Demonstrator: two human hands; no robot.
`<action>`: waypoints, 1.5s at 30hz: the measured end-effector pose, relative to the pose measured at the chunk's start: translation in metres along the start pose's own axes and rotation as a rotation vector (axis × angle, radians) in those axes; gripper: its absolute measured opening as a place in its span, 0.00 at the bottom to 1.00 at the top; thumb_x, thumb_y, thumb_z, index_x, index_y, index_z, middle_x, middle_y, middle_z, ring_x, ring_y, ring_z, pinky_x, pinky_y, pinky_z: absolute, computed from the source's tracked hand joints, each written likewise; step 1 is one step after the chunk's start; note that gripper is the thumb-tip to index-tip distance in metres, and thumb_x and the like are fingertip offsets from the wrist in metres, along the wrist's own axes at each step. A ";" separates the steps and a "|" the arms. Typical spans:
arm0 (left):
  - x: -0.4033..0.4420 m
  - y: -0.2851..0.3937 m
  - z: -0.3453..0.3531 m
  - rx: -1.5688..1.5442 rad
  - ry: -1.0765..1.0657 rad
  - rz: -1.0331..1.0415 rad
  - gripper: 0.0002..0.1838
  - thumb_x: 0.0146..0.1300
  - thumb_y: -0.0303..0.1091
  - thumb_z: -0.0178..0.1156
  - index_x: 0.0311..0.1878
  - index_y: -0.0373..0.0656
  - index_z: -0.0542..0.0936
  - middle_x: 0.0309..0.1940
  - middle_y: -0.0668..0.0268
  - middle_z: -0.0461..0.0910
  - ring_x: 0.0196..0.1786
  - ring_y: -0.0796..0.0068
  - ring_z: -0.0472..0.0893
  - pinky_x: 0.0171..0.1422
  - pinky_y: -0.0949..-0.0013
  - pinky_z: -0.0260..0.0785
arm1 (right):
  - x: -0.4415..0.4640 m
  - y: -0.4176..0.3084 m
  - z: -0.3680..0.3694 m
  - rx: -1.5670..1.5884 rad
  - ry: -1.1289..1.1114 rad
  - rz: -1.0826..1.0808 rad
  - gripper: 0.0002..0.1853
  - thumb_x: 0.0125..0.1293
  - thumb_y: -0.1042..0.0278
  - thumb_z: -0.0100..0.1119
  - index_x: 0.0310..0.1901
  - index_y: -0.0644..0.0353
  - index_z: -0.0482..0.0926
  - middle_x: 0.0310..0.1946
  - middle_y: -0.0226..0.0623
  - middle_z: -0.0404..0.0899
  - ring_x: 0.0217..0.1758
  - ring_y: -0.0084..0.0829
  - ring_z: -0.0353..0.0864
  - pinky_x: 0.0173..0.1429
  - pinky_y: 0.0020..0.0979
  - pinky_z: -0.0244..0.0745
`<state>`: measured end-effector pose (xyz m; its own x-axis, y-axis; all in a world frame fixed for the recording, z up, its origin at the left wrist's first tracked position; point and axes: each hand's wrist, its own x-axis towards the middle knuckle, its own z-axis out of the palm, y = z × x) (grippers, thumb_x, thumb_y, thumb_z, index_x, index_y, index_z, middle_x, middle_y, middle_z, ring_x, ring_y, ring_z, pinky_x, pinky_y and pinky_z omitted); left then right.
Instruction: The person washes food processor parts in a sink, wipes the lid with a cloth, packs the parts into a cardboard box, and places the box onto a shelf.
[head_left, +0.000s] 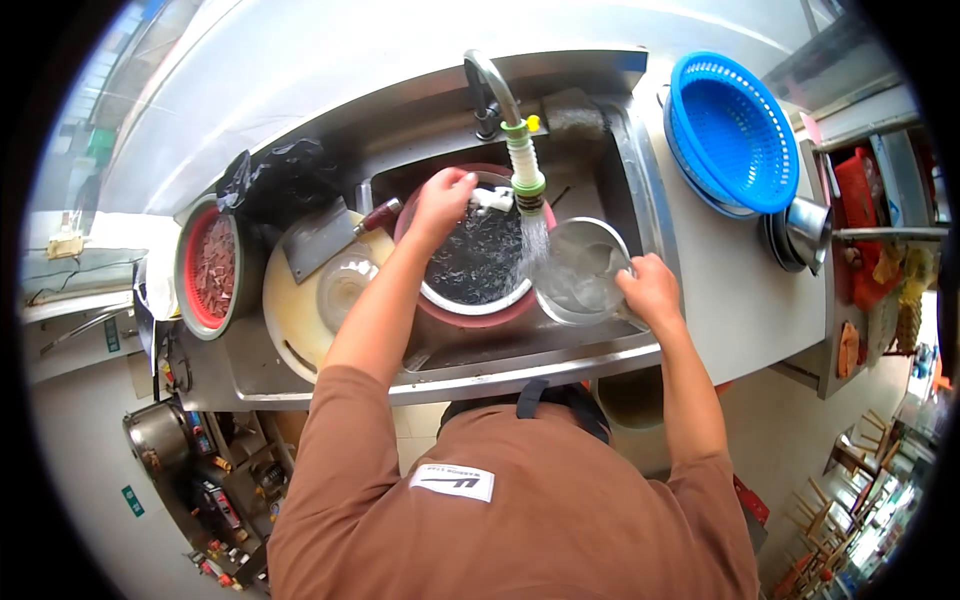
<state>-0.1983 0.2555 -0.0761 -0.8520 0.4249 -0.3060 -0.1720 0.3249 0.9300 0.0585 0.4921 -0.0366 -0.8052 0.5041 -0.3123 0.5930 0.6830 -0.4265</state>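
Observation:
My left hand [444, 205] is closed, fingers curled in at the upper left rim of a white-rimmed basin [437, 297]; what they grip is hidden. Dark water or contents fill that basin, which sits inside a reddish basin [470, 319]. Just right of my left fingertips lies a crumpled white thing [492, 199]. My right hand [652, 290] is closed on the right edge of a round metal bowl [580, 290], tilted beside the basins. Water streams from the faucet [524, 165] between basin and bowl.
Left of the basins, a cleaver [325, 240] and a clear bowl [348, 287] rest on a round cutting board [290, 300]. A red basket [215, 265] of reddish pieces stands farther left. Blue baskets [735, 140] and metal containers [808, 232] occupy the right counter.

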 end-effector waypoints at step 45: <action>-0.109 -0.043 -0.027 -1.076 -0.036 -0.478 0.02 0.67 0.28 0.56 0.40 0.41 0.76 0.30 0.67 0.77 0.28 0.79 0.76 0.38 0.69 0.76 | -0.039 -0.020 -0.050 -0.334 0.984 -0.625 0.13 0.51 0.85 0.68 0.23 0.63 0.71 0.49 0.43 0.76 0.54 0.44 0.78 0.55 0.39 0.78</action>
<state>-0.1117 0.1726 -0.0769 -0.5765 0.4825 -0.6594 -0.8134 -0.4153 0.4073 0.0781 0.4852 0.0266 -0.6932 0.1257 0.7097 0.1907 0.9816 0.0123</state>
